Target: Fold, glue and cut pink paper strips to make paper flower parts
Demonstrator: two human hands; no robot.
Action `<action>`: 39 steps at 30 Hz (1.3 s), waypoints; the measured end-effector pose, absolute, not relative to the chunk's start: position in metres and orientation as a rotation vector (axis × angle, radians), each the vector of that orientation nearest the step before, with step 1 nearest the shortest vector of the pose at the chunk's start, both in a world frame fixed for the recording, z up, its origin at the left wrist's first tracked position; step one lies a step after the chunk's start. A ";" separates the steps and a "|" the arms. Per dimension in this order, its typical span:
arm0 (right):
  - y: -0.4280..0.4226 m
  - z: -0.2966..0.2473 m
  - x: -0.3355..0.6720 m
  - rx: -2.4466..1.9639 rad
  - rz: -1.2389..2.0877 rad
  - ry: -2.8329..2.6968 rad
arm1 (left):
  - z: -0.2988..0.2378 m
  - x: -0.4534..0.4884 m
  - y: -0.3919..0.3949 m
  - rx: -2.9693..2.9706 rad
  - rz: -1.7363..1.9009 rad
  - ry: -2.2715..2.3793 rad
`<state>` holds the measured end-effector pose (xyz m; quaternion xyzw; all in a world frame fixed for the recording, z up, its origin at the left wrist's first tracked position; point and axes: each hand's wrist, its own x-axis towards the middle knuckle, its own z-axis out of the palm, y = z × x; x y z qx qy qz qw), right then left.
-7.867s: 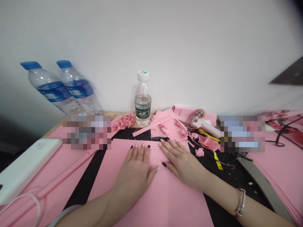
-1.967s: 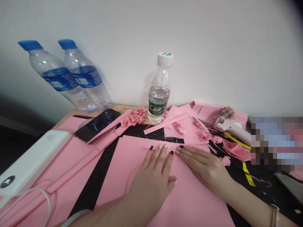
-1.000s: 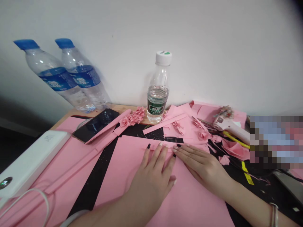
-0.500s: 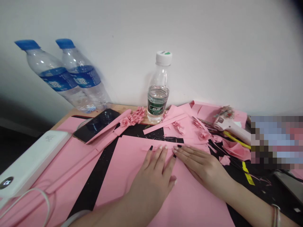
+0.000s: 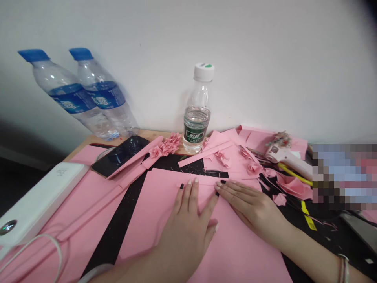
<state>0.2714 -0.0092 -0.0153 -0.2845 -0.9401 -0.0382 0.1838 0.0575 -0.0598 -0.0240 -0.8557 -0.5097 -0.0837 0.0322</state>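
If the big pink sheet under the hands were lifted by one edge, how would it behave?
Probably floppy: the pink sheet lies thin and flat, its far edge folded over under the left hand and right hand. Likely light, and it may slide easily on the black mat.

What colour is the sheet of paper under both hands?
Pink: the paper sheet shows best in the head view.

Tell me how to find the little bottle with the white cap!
Look along the white wall. The little bottle stands midway, beside pink paper roses. Only it has a green label; the two bottles left of it are blue-capped.
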 end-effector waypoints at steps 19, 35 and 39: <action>-0.010 -0.017 0.273 -0.787 -0.107 -2.660 | -0.027 0.056 -0.067 -2.547 -0.291 -1.713; -0.013 -0.016 0.268 -0.861 -0.072 -2.620 | -0.019 0.045 -0.055 -2.887 -0.225 -1.546; -0.014 -0.017 0.268 -0.884 -0.109 -2.664 | -0.017 0.046 -0.052 -2.947 -0.220 -1.494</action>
